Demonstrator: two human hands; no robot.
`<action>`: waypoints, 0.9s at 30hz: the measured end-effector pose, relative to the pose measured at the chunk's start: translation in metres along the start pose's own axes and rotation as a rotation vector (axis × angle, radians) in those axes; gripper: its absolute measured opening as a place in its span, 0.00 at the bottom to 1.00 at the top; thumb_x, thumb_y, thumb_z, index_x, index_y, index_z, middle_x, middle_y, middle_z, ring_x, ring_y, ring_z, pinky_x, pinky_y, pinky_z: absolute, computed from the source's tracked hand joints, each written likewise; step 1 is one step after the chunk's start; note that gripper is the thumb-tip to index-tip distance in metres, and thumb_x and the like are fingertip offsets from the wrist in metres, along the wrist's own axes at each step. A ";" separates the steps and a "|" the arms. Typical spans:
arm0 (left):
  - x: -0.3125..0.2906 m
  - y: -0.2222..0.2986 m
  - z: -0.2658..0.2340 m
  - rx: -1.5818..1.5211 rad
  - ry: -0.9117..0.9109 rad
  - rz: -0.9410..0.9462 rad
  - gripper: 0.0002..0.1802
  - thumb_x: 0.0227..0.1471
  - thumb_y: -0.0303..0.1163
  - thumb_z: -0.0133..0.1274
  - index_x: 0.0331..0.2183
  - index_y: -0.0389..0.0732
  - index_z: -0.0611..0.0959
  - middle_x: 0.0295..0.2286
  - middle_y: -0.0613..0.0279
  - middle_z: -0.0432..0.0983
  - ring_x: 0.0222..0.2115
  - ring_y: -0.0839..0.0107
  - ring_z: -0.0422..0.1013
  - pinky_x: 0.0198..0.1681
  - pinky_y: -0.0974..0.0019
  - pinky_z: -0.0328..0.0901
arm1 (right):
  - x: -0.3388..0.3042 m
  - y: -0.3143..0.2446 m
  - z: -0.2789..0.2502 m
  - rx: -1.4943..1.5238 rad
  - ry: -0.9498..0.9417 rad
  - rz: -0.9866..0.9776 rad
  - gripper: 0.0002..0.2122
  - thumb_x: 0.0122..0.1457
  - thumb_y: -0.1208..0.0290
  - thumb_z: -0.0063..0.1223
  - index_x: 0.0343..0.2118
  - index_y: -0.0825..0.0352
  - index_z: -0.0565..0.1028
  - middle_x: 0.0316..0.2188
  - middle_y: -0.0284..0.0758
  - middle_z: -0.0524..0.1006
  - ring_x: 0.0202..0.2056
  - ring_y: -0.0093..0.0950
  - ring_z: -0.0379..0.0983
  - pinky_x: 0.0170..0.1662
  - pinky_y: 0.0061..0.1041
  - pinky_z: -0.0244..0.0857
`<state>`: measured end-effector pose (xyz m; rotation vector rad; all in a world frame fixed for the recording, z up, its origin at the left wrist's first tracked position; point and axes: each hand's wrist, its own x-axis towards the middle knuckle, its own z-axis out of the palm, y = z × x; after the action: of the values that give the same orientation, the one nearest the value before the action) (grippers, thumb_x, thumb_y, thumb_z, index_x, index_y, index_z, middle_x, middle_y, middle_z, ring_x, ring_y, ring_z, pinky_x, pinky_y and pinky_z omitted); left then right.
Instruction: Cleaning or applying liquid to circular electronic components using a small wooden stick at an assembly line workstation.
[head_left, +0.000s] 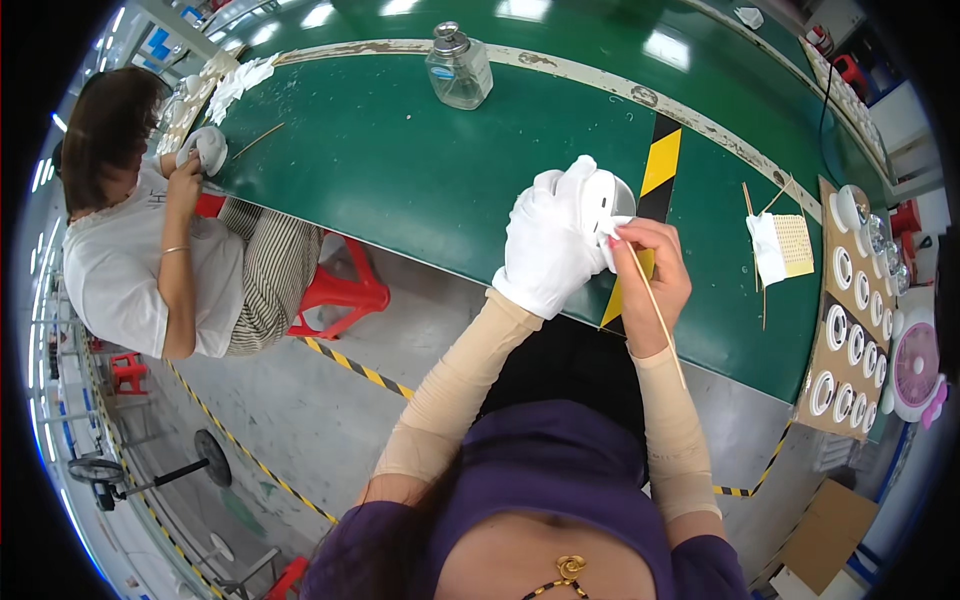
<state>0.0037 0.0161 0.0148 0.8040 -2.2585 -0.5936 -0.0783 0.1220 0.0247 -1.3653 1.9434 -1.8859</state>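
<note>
My left hand [543, 240], in a white glove, is closed around a white rounded part [622, 198] with small dark slots in its face. It holds the part above the near edge of the green table. My bare right hand [655, 275] pinches a thin wooden stick [655, 308] that slants down toward me. A piece of white cloth [611, 236] is at the stick's upper end, against the part's lower side. The fingers of the glove hide much of the part's left side.
On the green table [370, 150] stands a clear pump bottle [460, 78]. A yellow dotted pad [795, 245], white cloth [766, 248] and thin sticks lie to the right, beside cardboard [808, 405] bearing several white rings. At left, a co-worker [150, 270] handles another white part [208, 150].
</note>
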 end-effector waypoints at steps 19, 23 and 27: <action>0.002 -0.007 0.022 -0.374 0.206 0.157 0.39 0.39 0.36 0.66 0.52 0.39 0.66 0.46 0.48 0.66 0.45 0.50 0.67 0.47 0.56 0.65 | 0.031 -0.003 0.015 0.411 0.027 0.361 0.03 0.54 0.83 0.47 0.30 0.70 0.69 0.54 0.48 0.68 0.54 0.32 0.66 0.55 0.27 0.60; -0.004 -0.015 0.028 -0.442 0.158 0.069 0.39 0.38 0.36 0.66 0.51 0.40 0.66 0.47 0.48 0.66 0.44 0.50 0.68 0.45 0.56 0.66 | 0.017 0.000 0.013 0.399 0.005 0.331 0.03 0.52 0.83 0.49 0.30 0.70 0.69 0.55 0.48 0.67 0.52 0.30 0.67 0.52 0.25 0.62; -0.005 -0.012 0.024 -0.445 0.158 0.097 0.39 0.37 0.36 0.66 0.51 0.40 0.67 0.47 0.48 0.65 0.44 0.50 0.68 0.45 0.56 0.67 | 0.015 -0.002 0.010 0.330 -0.012 0.309 0.05 0.51 0.82 0.52 0.30 0.72 0.69 0.55 0.47 0.66 0.48 0.26 0.69 0.48 0.23 0.64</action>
<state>-0.0060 0.0153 -0.0108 0.4956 -1.9080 -0.9100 -0.0798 0.1048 0.0319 -0.9234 1.6288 -1.9276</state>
